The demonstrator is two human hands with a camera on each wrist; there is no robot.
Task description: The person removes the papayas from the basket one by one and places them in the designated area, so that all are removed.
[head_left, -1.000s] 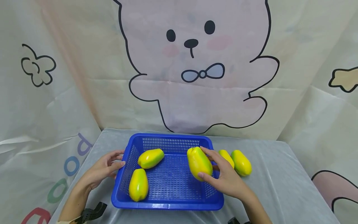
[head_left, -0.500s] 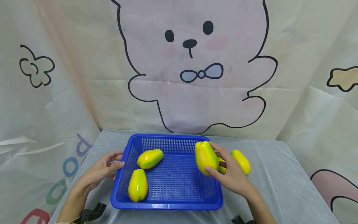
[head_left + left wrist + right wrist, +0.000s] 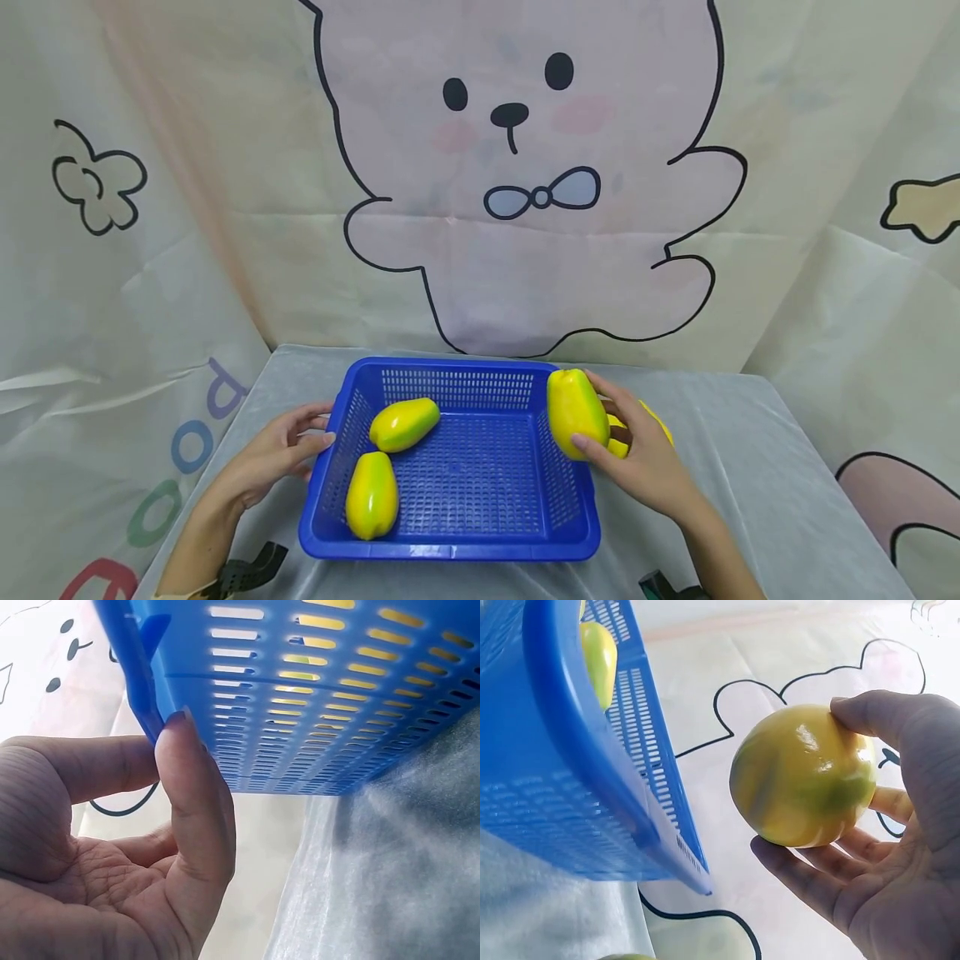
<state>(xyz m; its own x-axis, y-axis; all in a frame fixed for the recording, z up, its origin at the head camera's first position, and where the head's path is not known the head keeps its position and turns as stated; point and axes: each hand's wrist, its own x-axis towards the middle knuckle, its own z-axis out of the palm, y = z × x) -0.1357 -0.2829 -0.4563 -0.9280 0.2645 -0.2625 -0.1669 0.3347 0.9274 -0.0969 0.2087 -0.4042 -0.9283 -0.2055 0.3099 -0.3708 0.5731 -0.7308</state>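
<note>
My right hand holds a yellow-green papaya between thumb and fingers, over the right rim of a blue plastic basket. In the right wrist view this papaya is raised, apart from the basket wall, with its rounded end facing the camera. Two more papayas lie inside the basket at the left, one toward the back and one toward the front. At the left rim, my left hand pinches the basket edge, thumb and fingers on either side of it, as the left wrist view shows.
Beyond the basket's right side, mostly hidden by my right hand, are two papayas, one showing between the fingers and one as a sliver. A grey cloth covers the table. Curtains with cartoon prints stand behind and beside it.
My right hand has carried its papaya rightward and slightly back, from above the basket's inside to its right rim, now covering much of the papayas outside. The left hand has stayed at the rim.
</note>
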